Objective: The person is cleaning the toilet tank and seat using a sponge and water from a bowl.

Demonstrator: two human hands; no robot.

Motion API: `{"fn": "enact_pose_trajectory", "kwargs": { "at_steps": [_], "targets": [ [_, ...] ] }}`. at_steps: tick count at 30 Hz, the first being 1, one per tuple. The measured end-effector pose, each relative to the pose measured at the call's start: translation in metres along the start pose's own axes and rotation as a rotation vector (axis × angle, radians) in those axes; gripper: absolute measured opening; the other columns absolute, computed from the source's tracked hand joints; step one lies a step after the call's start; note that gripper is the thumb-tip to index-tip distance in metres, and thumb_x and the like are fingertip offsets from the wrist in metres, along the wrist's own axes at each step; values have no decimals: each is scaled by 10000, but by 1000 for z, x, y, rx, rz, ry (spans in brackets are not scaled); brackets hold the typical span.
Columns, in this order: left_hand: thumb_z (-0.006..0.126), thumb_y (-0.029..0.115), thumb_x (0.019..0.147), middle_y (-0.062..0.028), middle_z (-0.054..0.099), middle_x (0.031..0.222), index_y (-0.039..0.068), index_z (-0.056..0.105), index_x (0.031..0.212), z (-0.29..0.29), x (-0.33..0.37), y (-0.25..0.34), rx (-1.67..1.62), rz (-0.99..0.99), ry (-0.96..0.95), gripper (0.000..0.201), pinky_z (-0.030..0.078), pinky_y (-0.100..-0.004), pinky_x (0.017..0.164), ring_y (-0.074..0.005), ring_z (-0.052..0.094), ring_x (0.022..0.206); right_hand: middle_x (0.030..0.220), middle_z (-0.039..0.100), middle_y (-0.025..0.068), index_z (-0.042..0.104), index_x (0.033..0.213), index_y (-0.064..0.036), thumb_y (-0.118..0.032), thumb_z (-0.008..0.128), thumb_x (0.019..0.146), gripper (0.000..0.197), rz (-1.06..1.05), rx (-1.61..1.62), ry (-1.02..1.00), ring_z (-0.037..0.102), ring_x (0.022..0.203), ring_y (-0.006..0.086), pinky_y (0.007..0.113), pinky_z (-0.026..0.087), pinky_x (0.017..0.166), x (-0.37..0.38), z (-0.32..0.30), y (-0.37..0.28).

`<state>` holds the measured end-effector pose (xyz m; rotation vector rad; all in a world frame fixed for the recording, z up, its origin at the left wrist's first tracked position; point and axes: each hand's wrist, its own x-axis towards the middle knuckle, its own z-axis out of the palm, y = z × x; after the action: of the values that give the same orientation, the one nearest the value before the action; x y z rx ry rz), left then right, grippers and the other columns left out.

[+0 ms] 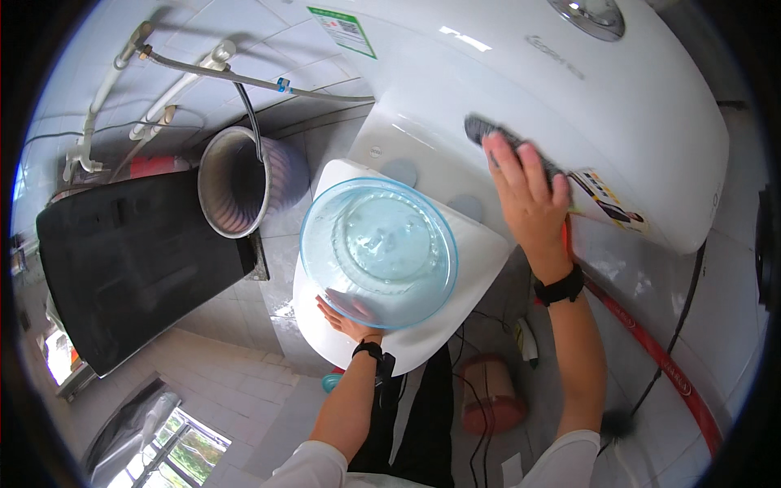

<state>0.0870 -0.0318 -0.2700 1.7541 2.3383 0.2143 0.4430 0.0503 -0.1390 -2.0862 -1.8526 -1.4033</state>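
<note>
A clear bluish plastic basin [442, 281] with water in it rests on the closed white toilet lid [480, 264]. My left hand [350, 324] holds the basin's near side, and part of the fingers shows through its wall. Up and to the right, my right hand [529, 195] presses a dark grey cloth [482, 128] against the front of the white toilet tank [464, 73]. The cloth lies as a long strip under the fingers, with its ends sticking out on both sides. A dark band circles each wrist.
A ribbed bucket [286, 175] stands left of the toilet beside a black panel [146, 260]. Pipes and a grey hose [268, 84] run along the tiled wall. A red hose [651, 350], thin cables and a reddish container [492, 398] lie at the lower right.
</note>
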Motion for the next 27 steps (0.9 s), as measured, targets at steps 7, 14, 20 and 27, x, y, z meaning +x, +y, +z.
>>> {"fn": "enact_pose_trajectory", "kwargs": {
  "at_steps": [7,14,20,27],
  "targets": [
    [318,492,860,-138,82,1442,102,180,1386,3,-1,4,89,2,-30,670,108,-454,1053,-297,77,1328,1347,331,-176,429,1275,-270,-331,433,872,408,-64,-20,-38,297,1235,34,336,67,1073,-28,30,-19],
    [294,484,877,-125,87,1446,107,141,1393,8,-7,10,108,-2,-52,657,86,-442,1056,-292,55,1330,1343,343,-169,507,1205,-261,-234,439,853,359,-303,13,-305,285,1242,47,333,82,1072,-117,24,26],
    [279,499,880,-166,94,1433,111,116,1396,4,1,1,130,14,-18,666,103,-447,1048,-297,65,1329,1280,389,-203,523,1182,-313,-295,474,873,313,50,62,61,306,1213,44,356,92,1066,-72,-1,42],
    [261,503,884,-157,90,1437,113,107,1397,6,-10,14,123,-6,-75,663,101,-463,1044,-306,60,1328,1329,352,-178,552,1143,-215,-200,434,852,314,-200,88,-190,306,1217,32,304,96,1072,-153,47,14]
  ]
}}
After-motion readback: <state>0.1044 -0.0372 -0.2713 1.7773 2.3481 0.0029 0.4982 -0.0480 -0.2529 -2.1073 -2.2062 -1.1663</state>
